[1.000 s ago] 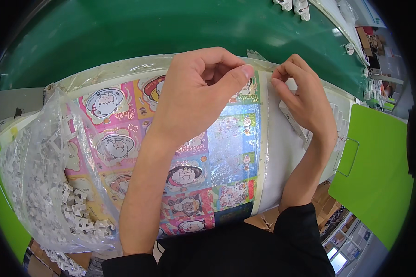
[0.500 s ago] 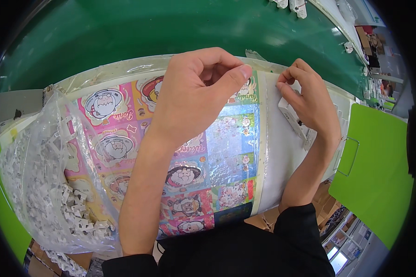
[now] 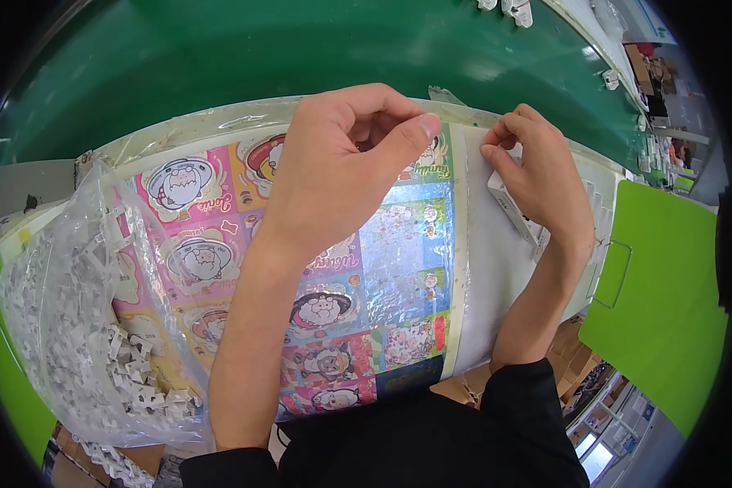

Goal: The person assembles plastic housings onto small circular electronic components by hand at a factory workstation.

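My left hand (image 3: 342, 167) is raised over the cartoon-printed sheet (image 3: 325, 358), thumb and curled fingers pressed together. Whatever it pinches, if anything, is hidden by the hand. To its right, my right hand (image 3: 541, 175) has its thumb and index finger in a pinch as well; nothing I can name shows between them. A small white plastic housing (image 3: 508, 203) lies on the pale table surface under my right hand, partly covered by it. Left of my left forearm, a clear plastic bag (image 3: 57, 268) spills many small white plastic clips (image 3: 134, 366) onto the sheet.
A green conveyor belt (image 3: 220, 61) runs along the far side of the work table. White parts (image 3: 519, 11) sit at its far right edge. Bright green panels (image 3: 659, 285) flank the table on both sides. Cardboard boxes (image 3: 573, 350) are low at the right.
Both hands keep their pinched shape and nearly the same place. My right hand has shifted very slightly left. The white parts on the far side of the belt sit slightly farther left.
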The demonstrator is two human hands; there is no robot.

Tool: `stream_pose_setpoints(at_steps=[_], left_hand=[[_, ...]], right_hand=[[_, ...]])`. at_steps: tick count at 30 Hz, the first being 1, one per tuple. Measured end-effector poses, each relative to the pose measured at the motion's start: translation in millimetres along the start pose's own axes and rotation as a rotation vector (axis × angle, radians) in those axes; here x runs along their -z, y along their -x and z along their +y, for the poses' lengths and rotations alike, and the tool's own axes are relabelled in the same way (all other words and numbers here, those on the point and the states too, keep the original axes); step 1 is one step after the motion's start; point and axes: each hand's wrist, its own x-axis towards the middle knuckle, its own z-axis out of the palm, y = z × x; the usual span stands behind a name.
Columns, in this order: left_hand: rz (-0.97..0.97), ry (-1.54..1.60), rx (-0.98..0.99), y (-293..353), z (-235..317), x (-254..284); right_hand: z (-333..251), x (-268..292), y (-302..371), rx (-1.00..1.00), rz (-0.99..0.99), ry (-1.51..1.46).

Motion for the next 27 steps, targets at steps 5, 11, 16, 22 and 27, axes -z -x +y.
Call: stream_pose_setpoints(at_steps=[5,11,16,22,27], left_hand=[[0.0,0.006,0.0,1,0,-1],[-0.005,-0.022,0.004,0,0,-2],[-0.016,-0.033,0.018,-2,1,-3],[0.01,-0.048,0.026,0,1,-1],[0.012,-0.072,0.012,0,-1,-1]], right_hand=[[1,0,-1,-0.014,0.012,0.0],[8,0,-3,-0.074,0.061,-0.053],[10,-1,-6,-0.089,0.063,-0.054],[21,8,-7,-0.052,-0.007,-0.188],[17,15,1,0.024,-0.026,-0.22]])
